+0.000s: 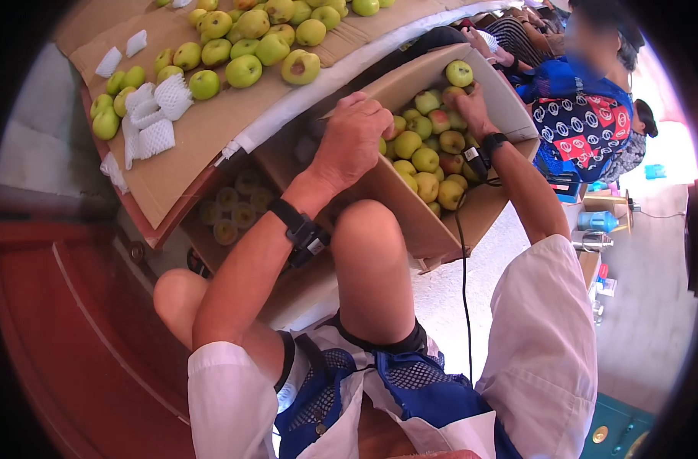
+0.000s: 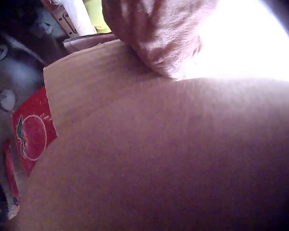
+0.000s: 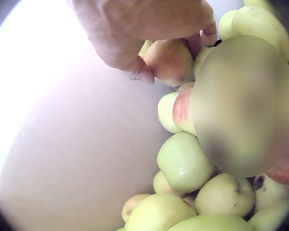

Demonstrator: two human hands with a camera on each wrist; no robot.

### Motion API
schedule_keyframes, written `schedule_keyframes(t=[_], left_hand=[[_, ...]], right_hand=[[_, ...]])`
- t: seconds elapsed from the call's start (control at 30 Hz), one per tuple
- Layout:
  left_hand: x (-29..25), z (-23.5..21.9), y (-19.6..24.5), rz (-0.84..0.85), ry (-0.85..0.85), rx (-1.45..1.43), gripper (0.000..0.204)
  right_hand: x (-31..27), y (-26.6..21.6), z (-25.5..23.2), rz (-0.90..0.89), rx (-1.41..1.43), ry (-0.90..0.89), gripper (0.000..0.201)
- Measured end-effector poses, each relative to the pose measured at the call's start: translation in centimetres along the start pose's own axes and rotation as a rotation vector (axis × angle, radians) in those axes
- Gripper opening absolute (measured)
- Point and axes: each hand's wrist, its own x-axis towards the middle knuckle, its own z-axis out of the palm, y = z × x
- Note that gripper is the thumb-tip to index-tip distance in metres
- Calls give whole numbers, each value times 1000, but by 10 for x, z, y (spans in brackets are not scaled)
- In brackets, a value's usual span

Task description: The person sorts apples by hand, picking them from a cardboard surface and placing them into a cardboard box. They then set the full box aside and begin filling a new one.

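Observation:
A cardboard box (image 1: 410, 218), tilted toward me, holds many green-yellow apples (image 1: 425, 160), some blushed red. My left hand (image 1: 354, 138) grips the box's near-left edge, fingers curled; its fingertips are hidden, and the left wrist view shows the hand (image 2: 159, 33) over the cardboard flap (image 2: 86, 72). Inside the far right corner, my right hand (image 1: 473, 111) reaches down among the fruit. The right wrist view shows its thumb and fingers (image 3: 144, 72) around a reddish apple (image 3: 170, 61). A single green apple (image 1: 459, 73) sits above that hand, near the box's far wall.
On the left, a cardboard-covered table (image 1: 188, 164) bears many apples (image 1: 244, 70) and white foam nets (image 1: 146, 115). Below it, another box holds packed fruit (image 1: 238, 205). My knee (image 1: 372, 252) is against the tilted box. A cable (image 1: 465, 291) hangs from my right wrist. People (image 1: 574, 115) sit beyond.

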Motion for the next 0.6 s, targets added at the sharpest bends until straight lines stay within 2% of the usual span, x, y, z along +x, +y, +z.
schedule_keyframes(t=[0.1,0.17,0.2,0.3,0.4,0.5,0.6], left_hand=[[1,0,-1,0,-8,8,16],[1,-1,0,-3,-14,13,15],[1,-1,0,-2,-9,14,15],[2,-1,-1,-2,-6,18,14],[2,-1,0,-6,-6,14,15],[1,-1,0,-6,9,5,15],[2,-1,1,-6,8,-11,14]], right_hand=[[-27,-66,-6,301,56,-77,78],[-31,-77,-7,369,218,-87,68],[-32,-79,-7,402,301,-91,63],[-3,-58,-16,440,611,-328,43],[3,-53,-6,489,717,-238,29],[3,-61,0,440,682,-212,43],[1,-64,1,486,755,-148,59]])
